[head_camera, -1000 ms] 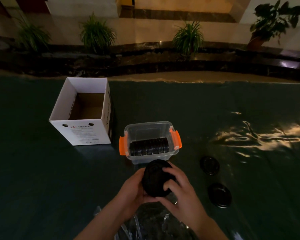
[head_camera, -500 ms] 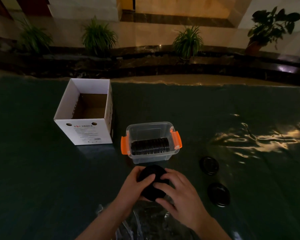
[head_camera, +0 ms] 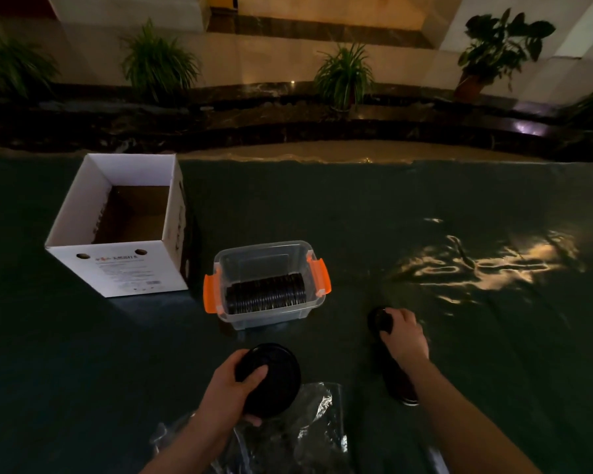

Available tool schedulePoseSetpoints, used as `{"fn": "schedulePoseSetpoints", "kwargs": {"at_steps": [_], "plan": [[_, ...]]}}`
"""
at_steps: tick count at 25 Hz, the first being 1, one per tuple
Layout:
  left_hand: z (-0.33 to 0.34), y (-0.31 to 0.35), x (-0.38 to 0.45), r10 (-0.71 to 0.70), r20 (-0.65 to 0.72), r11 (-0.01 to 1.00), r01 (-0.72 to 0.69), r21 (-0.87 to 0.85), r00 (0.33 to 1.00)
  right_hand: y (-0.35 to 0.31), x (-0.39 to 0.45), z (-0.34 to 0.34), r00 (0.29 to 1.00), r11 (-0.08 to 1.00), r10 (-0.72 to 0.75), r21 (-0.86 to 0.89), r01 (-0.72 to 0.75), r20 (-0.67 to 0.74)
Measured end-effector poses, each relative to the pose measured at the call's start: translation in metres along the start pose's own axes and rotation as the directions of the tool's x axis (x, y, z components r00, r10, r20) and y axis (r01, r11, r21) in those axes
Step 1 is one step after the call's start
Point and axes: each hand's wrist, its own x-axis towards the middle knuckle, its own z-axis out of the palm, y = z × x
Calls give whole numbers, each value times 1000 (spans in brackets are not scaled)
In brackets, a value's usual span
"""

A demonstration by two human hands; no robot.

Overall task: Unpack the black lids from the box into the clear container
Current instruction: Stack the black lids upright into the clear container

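Observation:
My left hand (head_camera: 231, 393) grips a stack of black lids (head_camera: 274, 378) above a crumpled clear plastic bag (head_camera: 308, 425), in front of the clear container (head_camera: 266, 254). The container has orange latches and holds a row of black lids (head_camera: 266, 295) on edge. My right hand (head_camera: 403, 336) rests on a loose black lid (head_camera: 377, 318) lying on the table to the right of the container, fingers curled over it. A second loose lid (head_camera: 399, 388) lies partly hidden under my right forearm. The white cardboard box (head_camera: 117, 268) stands open at the left and looks empty.
The table wears a dark green cloth (head_camera: 425, 206) with a glossy wrinkled patch at the right. Beyond its far edge runs a dark stone ledge with several potted plants (head_camera: 343, 77).
My right hand let go of the lid stack and moved right onto the loose lid on the table. My left hand alone now holds the stack, lowered and tilted flatter.

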Motion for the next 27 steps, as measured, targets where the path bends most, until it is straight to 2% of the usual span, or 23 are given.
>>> {"fn": "schedulePoseSetpoints", "kwargs": {"at_steps": [2, 5, 8, 10, 11, 12, 13, 14, 15, 16, 18, 20, 23, 25, 27], "plan": [[2, 3, 1, -20, 30, 999, 21, -25, 999, 4, 22, 6, 995, 994, -11, -104, 22, 102], [4, 11, 5, -101, 81, 988, 110, -110, 992, -2, 42, 15, 984, 984, 17, -179, 15, 177], [4, 12, 14, -137, 100, 966, 156, -207, 985, -5, 45, 16, 985, 962, 33, -274, 14, 167], [3, 12, 18, -150, 90, 956, 167, -242, 985, -11, 41, 11, 990, 962, 45, -272, -6, 135], [3, 12, 20, -158, 80, 951, 173, -257, 984, -18, 35, 5, 993, 979, 41, -205, -18, 112], [2, 12, 21, -164, 74, 946, 178, -272, 984, -27, 27, 0, 996, 998, 29, -61, -24, 83], [2, 12, 22, -166, 71, 942, 180, -284, 984, -38, 15, -7, 999, 990, -5, 140, -1, 41], [3, 12, 22, -164, 72, 940, 178, -293, 984, -51, -3, -16, 998, 935, -58, 350, 56, -6], [3, 11, 22, -158, 75, 939, 173, -297, 985, -64, -27, -26, 990, 834, -131, 535, 135, -44], [3, 11, 21, -153, 80, 940, 170, -297, 985, -78, -55, -35, 975, 687, -214, 699, 198, -66], [5, 13, 19, -141, 104, 940, 166, -297, 984, -102, -111, -45, 919, 403, -391, 890, 214, -43], [9, 17, 12, -118, 142, 943, 155, -294, 983, -116, -151, -34, 837, 345, -541, 888, 304, -76], [12, 24, -2, -110, 158, 919, 161, -361, 981, -124, -175, -14, 758, 422, -638, 762, 491, -135], [5, 27, -11, -115, 190, 887, 187, -422, 975, -125, -177, -12, 732, 424, -664, 728, 538, -155], [-3, 27, -15, -119, 239, 863, 220, -455, 964, -123, -177, -14, 713, 436, -693, 723, 535, -109]]}}
